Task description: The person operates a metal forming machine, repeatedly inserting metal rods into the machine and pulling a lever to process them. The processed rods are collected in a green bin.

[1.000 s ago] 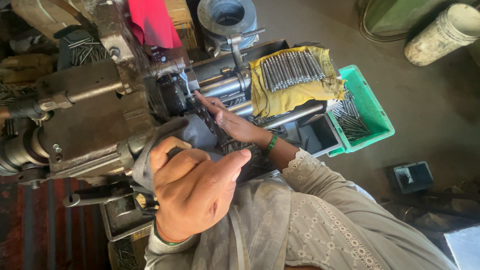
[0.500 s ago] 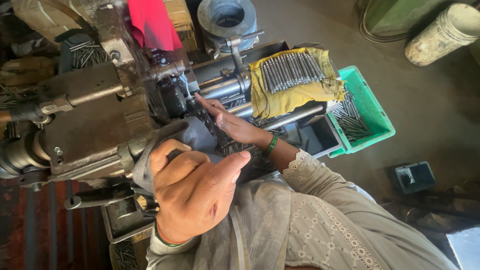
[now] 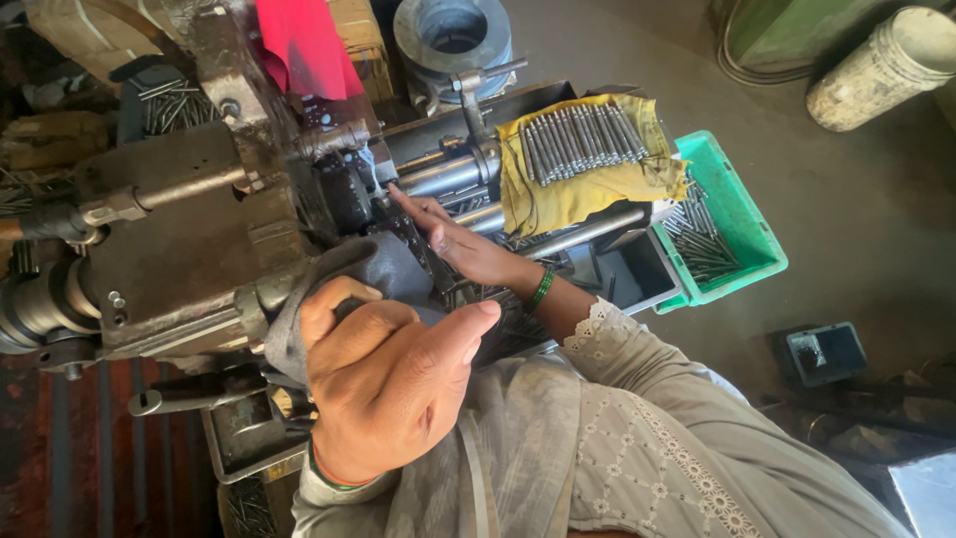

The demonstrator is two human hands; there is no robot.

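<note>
A dark machine fills the left side. The left hand has its fingers clenched around a grey cloth-wrapped lever at the machine's front. The right hand reaches into the works, fingers extended and touching metal parts, below a yellow cloth carrying rods.

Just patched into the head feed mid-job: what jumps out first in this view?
The big grimy metal machine fills the left half. The left hand grips a cloth-wrapped lever at its front, while the right hand reaches its fingertips into the machine's middle. To the right, a row of grey metal rods lies on a yellow cloth, beside a green tray holding more rods.
</note>
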